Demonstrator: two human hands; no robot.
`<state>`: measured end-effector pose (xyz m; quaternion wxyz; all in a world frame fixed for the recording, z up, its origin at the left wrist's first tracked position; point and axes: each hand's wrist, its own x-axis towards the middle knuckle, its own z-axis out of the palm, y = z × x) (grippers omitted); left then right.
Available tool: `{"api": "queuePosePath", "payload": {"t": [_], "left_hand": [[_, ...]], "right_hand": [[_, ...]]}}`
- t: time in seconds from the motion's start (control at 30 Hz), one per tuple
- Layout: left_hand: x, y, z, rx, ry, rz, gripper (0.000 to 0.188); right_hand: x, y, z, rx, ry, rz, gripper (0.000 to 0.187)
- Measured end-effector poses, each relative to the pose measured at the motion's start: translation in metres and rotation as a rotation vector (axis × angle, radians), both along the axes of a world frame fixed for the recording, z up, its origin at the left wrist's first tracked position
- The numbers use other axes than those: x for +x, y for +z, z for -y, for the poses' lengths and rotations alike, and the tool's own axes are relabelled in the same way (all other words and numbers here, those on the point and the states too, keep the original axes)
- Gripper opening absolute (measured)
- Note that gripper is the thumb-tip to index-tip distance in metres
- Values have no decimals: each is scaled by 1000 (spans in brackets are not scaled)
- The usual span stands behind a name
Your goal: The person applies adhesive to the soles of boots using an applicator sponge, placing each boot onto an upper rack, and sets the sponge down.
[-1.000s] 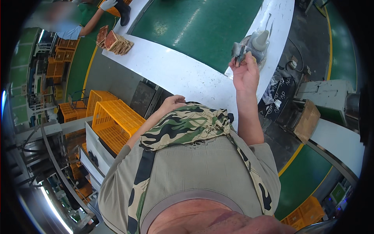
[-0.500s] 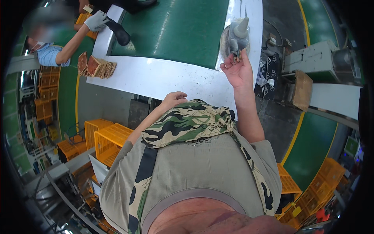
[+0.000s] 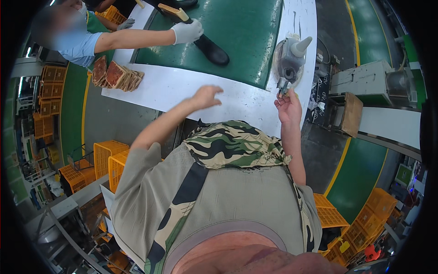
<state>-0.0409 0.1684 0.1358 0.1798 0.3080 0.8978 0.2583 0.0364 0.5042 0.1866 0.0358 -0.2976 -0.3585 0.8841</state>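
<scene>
Grey object (image 3: 283, 86), pinched by right hand (image 3: 288, 107)

Printed lettering on two things before us.
We see pale letters repeated across the black sheet (image 3: 323, 89), just past the right edge of the white table (image 3: 239, 98), and small dark letters near the right end of the camouflage cloth (image 3: 232, 145), partly lost in folds and too blurred to read.

The boot (image 3: 212, 51) is black, the apron (image 3: 237, 142) camouflage-patterned.
</scene>
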Motion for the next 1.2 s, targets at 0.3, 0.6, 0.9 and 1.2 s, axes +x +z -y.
{"api": "queuePosePath", "payload": {"t": [0.3,0.6,0.9,1.2], "left_hand": [[-187,3,-22,-565,-406,-591,18],[-267,-61,-17,-1174,-511,-683,25],[-297,16,-36,-963,-432,-419,23],[-223,119,-11,-232,151,-146,48]], "right_hand": [[21,-16,15,84,-71,55,17],[66,-21,11,115,-342,173,19],[62,-46,4,242,-371,278,16],[-47,-66,-89,1427,-99,343,25]]}}
